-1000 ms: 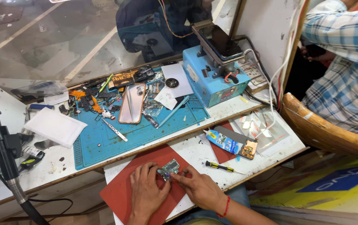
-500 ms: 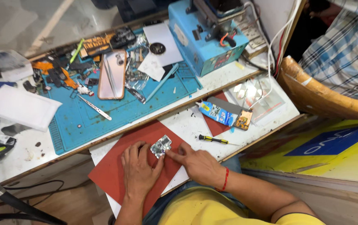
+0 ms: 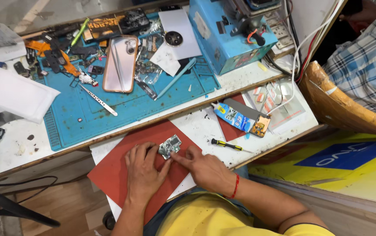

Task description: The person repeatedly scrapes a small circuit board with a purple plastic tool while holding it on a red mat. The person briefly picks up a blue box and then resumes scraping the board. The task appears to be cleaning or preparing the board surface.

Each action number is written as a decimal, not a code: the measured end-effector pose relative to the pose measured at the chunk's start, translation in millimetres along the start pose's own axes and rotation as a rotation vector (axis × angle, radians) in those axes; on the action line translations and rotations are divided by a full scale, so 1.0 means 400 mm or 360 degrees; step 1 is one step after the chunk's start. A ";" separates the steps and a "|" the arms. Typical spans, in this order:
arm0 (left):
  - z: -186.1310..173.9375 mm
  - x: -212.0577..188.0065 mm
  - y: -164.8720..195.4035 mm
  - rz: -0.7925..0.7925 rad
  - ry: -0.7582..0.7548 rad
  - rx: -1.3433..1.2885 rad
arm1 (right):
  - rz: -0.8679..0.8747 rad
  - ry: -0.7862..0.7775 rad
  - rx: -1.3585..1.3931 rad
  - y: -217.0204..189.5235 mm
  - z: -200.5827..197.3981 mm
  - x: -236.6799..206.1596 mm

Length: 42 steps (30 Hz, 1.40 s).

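Both hands, left hand [image 3: 143, 168] and right hand [image 3: 205, 169], pinch a small circuit board [image 3: 169, 146] on the red mat [image 3: 113, 175].

Phone-repair workshop: blue work mat [image 3: 122, 109], scattered parts.

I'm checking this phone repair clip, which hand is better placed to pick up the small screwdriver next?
Probably the right hand: the screwdriver lies just beyond its knuckles, on its side of the circuit board. The left hand steadies the board from the far side.
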<state>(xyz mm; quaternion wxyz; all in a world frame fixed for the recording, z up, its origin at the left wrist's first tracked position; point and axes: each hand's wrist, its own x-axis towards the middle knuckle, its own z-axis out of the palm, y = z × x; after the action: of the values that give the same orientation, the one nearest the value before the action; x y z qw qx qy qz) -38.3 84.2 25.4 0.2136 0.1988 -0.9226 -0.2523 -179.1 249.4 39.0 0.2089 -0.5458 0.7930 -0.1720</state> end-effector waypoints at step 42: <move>-0.008 -0.011 0.001 -0.0056 0.0002 0.0003 | 0.0006 0.0006 -0.0024 -0.007 -0.015 -0.010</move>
<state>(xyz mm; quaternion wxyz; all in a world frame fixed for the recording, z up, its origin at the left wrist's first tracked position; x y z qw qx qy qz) -33.4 85.5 26.8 0.2096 0.2155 -0.9190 -0.2550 -178.8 252.6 46.2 0.2037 -0.5455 0.7957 -0.1666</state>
